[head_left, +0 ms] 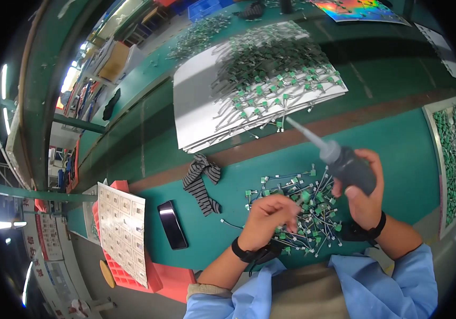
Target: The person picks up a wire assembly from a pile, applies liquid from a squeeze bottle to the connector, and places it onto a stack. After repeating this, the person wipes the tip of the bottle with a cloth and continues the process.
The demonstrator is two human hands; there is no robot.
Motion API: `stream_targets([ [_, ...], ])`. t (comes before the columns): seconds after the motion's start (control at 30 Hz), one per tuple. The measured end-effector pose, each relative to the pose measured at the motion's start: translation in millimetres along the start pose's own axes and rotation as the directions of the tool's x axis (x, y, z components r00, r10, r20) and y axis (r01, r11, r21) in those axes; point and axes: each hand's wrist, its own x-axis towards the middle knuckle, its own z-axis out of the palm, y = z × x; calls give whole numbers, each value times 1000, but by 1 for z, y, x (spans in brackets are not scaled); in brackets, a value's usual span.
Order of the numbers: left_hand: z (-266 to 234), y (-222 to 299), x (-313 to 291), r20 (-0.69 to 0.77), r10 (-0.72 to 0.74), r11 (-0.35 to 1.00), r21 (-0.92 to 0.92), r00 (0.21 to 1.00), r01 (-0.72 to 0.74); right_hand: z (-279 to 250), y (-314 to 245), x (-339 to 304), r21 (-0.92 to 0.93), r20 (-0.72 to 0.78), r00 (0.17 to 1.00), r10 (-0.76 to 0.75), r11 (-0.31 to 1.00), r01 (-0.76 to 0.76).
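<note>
My right hand (365, 199) is wrapped round a dark squeeze bottle (352, 169) with a long translucent nozzle that points up and to the left. My left hand (270, 218) is closed in a pinch, its fingers slightly blurred. A small green connector (305, 195) shows at its fingertips. Beneath and between both hands lies a loose pile of green connectors with short wires (318, 223) on the green table (228, 181). Each wrist wears a black band.
Beyond the table edge, a stack of white sheets (198, 114) bears many wired green connectors. A framed tray (443, 175) of green parts stands at right. To the left lie a striped cloth (201, 185), a phone (172, 224) and a printed panel (124, 228) against a red crate.
</note>
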Motion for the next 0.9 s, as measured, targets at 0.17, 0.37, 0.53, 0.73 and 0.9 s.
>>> stream_targets([
  [0.17,0,-17,0,-163,150,955,-232,975,-185,-17,-5,14,117,76,996,40,992,-49],
  [0.37,9,-15,6,-140,132,944,-283,981,-168,-19,5,11,325,65,972,224,917,-233],
  [0.53,12,-17,-3,-118,147,954,-245,982,-172,-3,-2,9,313,125,989,75,943,-111],
  [0.73,29,-18,-10,129,150,987,-76,980,-141,4,12,4,-197,450,835,-316,877,438],
  [0.9,30,-16,-11,168,76,990,-131,983,-54,4,1,4,-254,611,783,-113,910,329],
])
